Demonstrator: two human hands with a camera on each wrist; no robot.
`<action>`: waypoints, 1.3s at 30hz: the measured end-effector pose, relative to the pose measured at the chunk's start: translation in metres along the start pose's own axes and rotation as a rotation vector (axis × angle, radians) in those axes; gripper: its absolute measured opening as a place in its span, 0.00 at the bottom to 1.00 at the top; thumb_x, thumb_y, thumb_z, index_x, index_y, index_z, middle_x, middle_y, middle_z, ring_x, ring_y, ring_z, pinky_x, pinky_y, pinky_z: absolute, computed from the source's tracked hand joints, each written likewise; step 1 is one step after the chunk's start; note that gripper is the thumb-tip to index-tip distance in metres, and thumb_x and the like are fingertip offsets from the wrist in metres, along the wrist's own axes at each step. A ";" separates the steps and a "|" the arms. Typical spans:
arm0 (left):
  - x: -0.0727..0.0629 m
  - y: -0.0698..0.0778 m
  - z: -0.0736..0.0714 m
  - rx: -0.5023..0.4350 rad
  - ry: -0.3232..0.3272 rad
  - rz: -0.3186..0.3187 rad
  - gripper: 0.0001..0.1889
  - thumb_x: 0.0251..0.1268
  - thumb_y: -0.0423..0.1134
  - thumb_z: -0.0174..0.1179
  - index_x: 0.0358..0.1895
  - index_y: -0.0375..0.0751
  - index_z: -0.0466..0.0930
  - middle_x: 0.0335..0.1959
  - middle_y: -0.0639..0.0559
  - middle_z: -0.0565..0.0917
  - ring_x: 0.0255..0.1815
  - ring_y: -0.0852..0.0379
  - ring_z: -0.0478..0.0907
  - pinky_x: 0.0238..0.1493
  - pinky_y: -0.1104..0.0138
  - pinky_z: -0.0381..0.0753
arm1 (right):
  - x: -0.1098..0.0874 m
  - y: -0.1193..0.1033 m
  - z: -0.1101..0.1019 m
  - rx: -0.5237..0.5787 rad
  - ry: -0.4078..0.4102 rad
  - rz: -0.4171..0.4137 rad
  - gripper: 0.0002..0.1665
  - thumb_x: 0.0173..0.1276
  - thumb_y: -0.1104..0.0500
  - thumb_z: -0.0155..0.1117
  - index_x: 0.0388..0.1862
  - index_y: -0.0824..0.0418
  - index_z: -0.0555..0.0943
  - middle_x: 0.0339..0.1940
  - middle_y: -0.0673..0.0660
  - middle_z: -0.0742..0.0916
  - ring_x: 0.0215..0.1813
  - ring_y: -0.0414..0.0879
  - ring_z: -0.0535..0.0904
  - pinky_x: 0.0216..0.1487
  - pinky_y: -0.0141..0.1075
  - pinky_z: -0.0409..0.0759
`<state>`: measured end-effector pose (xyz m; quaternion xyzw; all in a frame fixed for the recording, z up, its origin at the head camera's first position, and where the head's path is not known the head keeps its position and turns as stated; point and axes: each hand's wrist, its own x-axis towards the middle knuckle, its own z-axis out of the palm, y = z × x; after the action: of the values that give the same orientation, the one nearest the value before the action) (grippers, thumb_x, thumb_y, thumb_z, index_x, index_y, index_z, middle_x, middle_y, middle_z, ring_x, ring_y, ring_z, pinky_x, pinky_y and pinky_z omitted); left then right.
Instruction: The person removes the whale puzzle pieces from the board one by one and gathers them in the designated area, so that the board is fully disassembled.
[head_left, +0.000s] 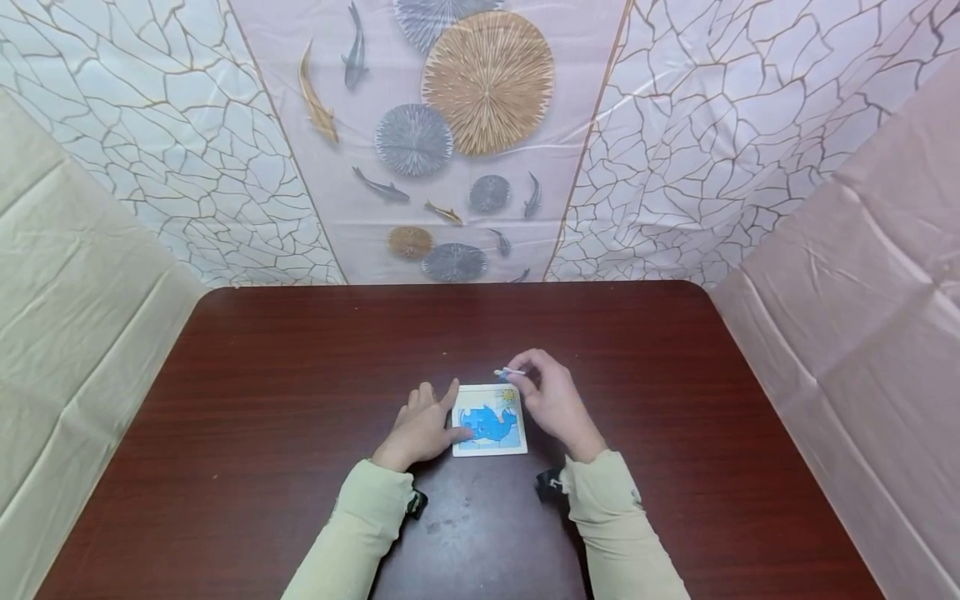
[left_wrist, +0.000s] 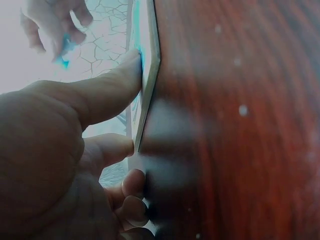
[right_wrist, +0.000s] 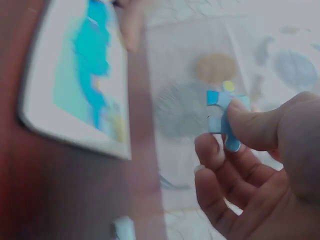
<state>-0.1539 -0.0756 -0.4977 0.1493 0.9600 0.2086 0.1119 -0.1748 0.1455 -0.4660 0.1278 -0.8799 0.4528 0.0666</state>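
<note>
A square puzzle board (head_left: 490,450) with a pale frame lies on the table, its picture a blue whale (head_left: 491,423) with a yellow sun near the upper right corner. My left hand (head_left: 422,427) is at the board's left side. Its straight thumb (left_wrist: 112,90) presses on the picture while the index finger touches the board's edge. Above the upper right corner, my right hand (head_left: 553,400) pinches a puzzle piece (right_wrist: 216,125) between thumb and fingers. That piece is light blue with a darker blue corner and a yellow knob, raised off the board.
The dark reddish-brown table (head_left: 300,358) has a patterned cloth backdrop (head_left: 480,208) behind it and pale cloth walls at both sides. A small pale-blue object (right_wrist: 125,229) shows at the bottom of the right wrist view. Black wrist devices sit at both cuffs.
</note>
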 end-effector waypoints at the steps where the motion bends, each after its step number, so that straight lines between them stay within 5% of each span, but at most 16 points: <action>1: 0.000 0.000 0.000 -0.001 -0.001 -0.001 0.46 0.59 0.60 0.64 0.76 0.46 0.56 0.40 0.44 0.64 0.37 0.50 0.59 0.34 0.62 0.60 | 0.000 0.001 -0.006 -0.009 0.011 0.016 0.06 0.67 0.65 0.66 0.39 0.55 0.80 0.35 0.51 0.82 0.33 0.46 0.76 0.34 0.38 0.77; 9: -0.002 0.000 -0.002 -0.021 0.000 0.008 0.46 0.59 0.59 0.64 0.77 0.45 0.55 0.40 0.44 0.63 0.37 0.50 0.58 0.34 0.62 0.59 | -0.006 0.021 -0.056 -0.145 -0.011 0.182 0.07 0.69 0.61 0.65 0.43 0.56 0.85 0.39 0.55 0.85 0.36 0.49 0.76 0.35 0.40 0.74; 15: -0.002 -0.001 -0.003 -0.022 -0.002 0.009 0.46 0.60 0.59 0.64 0.77 0.45 0.55 0.39 0.45 0.63 0.36 0.50 0.58 0.34 0.63 0.58 | -0.011 0.044 -0.072 -0.172 -0.028 0.296 0.12 0.68 0.60 0.66 0.49 0.62 0.84 0.34 0.56 0.85 0.32 0.48 0.75 0.31 0.38 0.73; 24: -0.003 -0.002 -0.003 -0.033 -0.001 0.015 0.46 0.60 0.59 0.64 0.77 0.45 0.54 0.40 0.44 0.63 0.37 0.50 0.58 0.34 0.62 0.58 | -0.013 0.064 -0.076 -0.175 0.003 0.453 0.16 0.64 0.59 0.70 0.46 0.68 0.83 0.30 0.58 0.86 0.32 0.47 0.79 0.32 0.36 0.73; 39: -0.002 -0.001 -0.004 -0.017 -0.007 0.004 0.46 0.60 0.59 0.64 0.77 0.46 0.54 0.41 0.44 0.64 0.38 0.50 0.58 0.34 0.63 0.59 | -0.012 0.068 -0.068 -0.277 0.015 0.510 0.13 0.64 0.58 0.70 0.42 0.67 0.84 0.30 0.58 0.84 0.34 0.50 0.79 0.34 0.39 0.74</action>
<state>-0.1535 -0.0780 -0.4946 0.1509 0.9576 0.2163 0.1160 -0.1825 0.2406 -0.4823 -0.1112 -0.9366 0.3312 -0.0261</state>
